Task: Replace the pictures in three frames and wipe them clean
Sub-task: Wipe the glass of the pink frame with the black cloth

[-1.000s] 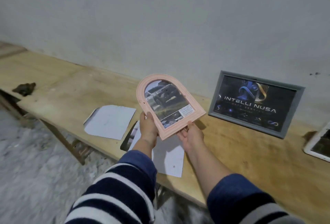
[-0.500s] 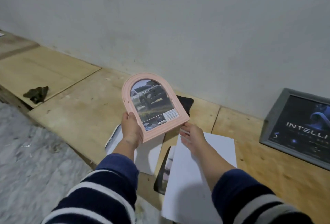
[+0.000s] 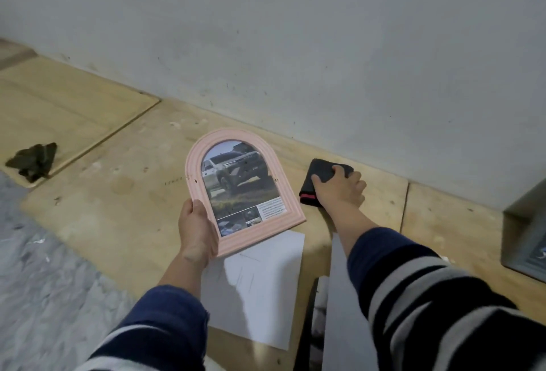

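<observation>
Plywood bench [image 3: 124, 217] along wall, bearing folded black cloth [image 3: 322, 177], white paper sheet [image 3: 257, 293], dark crumpled rag [image 3: 32, 160], grey frame [image 3: 526, 237] at right edge.

Single view, head-mounted wide-angle cam. Looks forward and down across the plywood table [image 3: 124, 217] toward the grey wall [image 3: 325, 45] along its far edge. Close range: both sleeved forearms enter from the bottom of frame. Table's near edge runs diagonally at lower left, with floor [image 3: 44, 282] below it. Barrel distortion at the edges. No second view to overlap.
</observation>
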